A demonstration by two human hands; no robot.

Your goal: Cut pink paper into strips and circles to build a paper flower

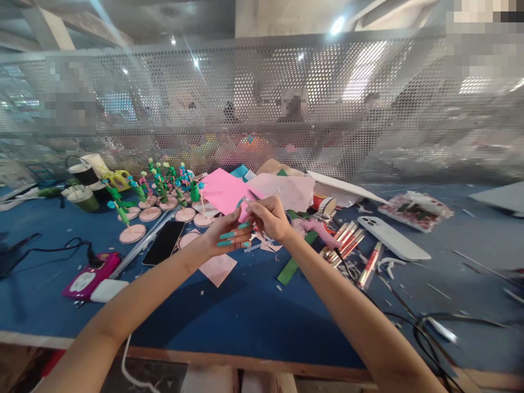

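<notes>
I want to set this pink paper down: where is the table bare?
Barest is the near strip of the blue table, under both forearms, between the magenta device and the black cables, with only small scraps. Crowded: beyond the left hand and right hand holding the pink paper, where flower figures, loose sheets, tubes and a white phone lie.

Ceiling lamps [337, 24] at the far top give bright, cool light that flares into streaks and glare across the perforated metal screen [368, 109]. The blue worktop [254, 316] is evenly lit, with a soft forearm shadow near its centre. The left hand [227, 234], the right hand [270, 218] and the pink paper [223, 191] pinched between them look fairly sharp. The frame's edges bow and smear, and pixelated patches blot the far background.
</notes>
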